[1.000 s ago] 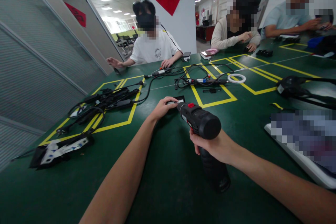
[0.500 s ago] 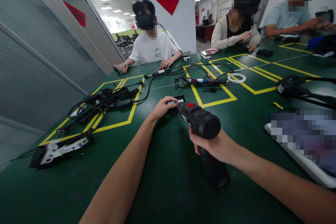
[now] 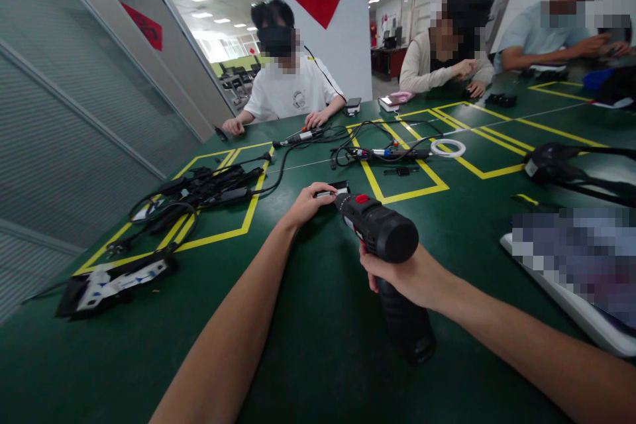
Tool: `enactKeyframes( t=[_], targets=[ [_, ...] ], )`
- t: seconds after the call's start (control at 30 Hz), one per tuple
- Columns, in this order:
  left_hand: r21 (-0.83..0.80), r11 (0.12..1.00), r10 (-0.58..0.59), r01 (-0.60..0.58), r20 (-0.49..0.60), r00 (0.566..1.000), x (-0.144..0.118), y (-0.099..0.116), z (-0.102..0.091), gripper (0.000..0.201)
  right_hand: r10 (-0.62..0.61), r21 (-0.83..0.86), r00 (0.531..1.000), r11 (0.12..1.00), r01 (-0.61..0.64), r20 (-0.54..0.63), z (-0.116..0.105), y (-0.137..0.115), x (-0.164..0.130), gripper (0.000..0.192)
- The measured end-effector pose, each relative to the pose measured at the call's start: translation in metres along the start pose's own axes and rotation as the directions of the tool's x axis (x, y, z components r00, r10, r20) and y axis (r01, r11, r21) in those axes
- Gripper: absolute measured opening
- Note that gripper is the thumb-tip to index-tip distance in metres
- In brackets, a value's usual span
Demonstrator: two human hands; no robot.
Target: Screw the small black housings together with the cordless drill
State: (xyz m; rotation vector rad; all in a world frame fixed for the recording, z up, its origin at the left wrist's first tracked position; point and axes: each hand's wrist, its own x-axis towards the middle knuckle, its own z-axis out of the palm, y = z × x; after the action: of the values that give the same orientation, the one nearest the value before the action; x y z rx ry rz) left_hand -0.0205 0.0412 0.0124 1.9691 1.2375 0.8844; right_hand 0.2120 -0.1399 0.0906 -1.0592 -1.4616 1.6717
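My right hand point(image 3: 385, 268) is wrapped round the handle of a black cordless drill point(image 3: 377, 222) with a red switch on top. The drill points forward and left, its chuck close to the fingertips of my left hand point(image 3: 311, 204). That hand is closed in a pinch at the drill's front end, over a small black case point(image 3: 342, 185) with a pale, silvery part. What the fingertips pinch is hidden by the fingers and the chuck.
Tangled black cables point(image 3: 218, 185) and a black pouch with white packaging point(image 3: 116, 285) lie left on the green table point(image 3: 318, 358). Ahead are wired pen-like tools point(image 3: 382, 154) and a white ring point(image 3: 448, 148). A white-edged device point(image 3: 561, 291) lies right. Several people sit across.
My hands and the drill stay nearly still. Across the table, the hand of the person in the white shirt has drawn in slightly and closed more.
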Motion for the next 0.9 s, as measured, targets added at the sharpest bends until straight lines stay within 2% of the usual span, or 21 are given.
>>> enactKeyframes(
  t=[0.43, 0.7, 0.9],
  targets=[
    [0.01, 1.0, 0.001, -0.001, -0.007, 1.0, -0.0008, 0.0019, 0.0008, 0.033, -0.03, 0.047, 0.999, 0.998, 0.029, 0.019, -0.0004, 0.0046, 0.0014, 0.067],
    [0.036, 0.999, 0.011, -0.012, 0.003, 1.0, -0.0013, 0.0028, -0.0005, 0.032, -0.008, 0.016, 1.0, 1.0, 0.008, 0.012, -0.0005, 0.0032, -0.0001, 0.056],
    [0.032, 0.999, 0.011, -0.011, 0.004, 1.0, -0.0011, 0.0046, -0.0005, 0.032, -0.001, -0.006, 1.0, 1.0, 0.001, 0.012, -0.0007, 0.0016, 0.0001, 0.059]
  ],
)
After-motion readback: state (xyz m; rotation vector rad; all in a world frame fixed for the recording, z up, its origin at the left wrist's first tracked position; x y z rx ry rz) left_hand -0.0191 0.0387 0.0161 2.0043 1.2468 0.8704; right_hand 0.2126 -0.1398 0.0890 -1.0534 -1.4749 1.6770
